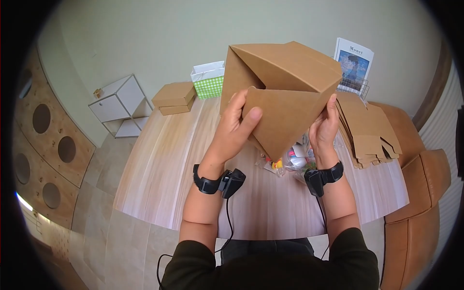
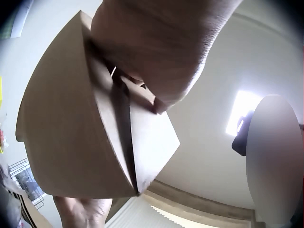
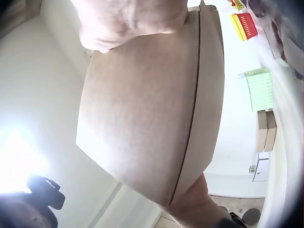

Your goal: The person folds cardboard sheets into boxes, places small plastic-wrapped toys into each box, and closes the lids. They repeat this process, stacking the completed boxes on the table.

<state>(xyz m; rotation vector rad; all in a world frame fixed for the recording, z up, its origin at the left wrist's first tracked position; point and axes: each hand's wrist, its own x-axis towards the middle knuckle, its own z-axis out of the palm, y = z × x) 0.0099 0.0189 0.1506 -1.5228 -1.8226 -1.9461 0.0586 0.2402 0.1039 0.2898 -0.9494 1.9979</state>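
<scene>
A brown cardboard box (image 1: 290,106), partly folded with its flaps angled, is held up above the table between both hands. The left hand (image 1: 234,128) grips a flap at the box's left side, thumb on the outer face and fingers behind the edge. On the right side the right hand (image 1: 325,126) holds the box's side, with its fingers upright along the cardboard. In the left wrist view the box (image 2: 66,118) shows a long gap between its panels beside the left hand (image 2: 152,47). The right wrist view shows a broad panel (image 3: 137,104) under the right hand (image 3: 133,21).
Plastic-wrapped colourful items (image 1: 295,157) lie on the wooden table (image 1: 169,145) below the box. Flattened cardboard (image 1: 369,130) is stacked at the right. Two closed boxes (image 1: 175,96), a green checked bag (image 1: 209,86) and a wire rack (image 1: 355,86) with a Monet print stand along the back.
</scene>
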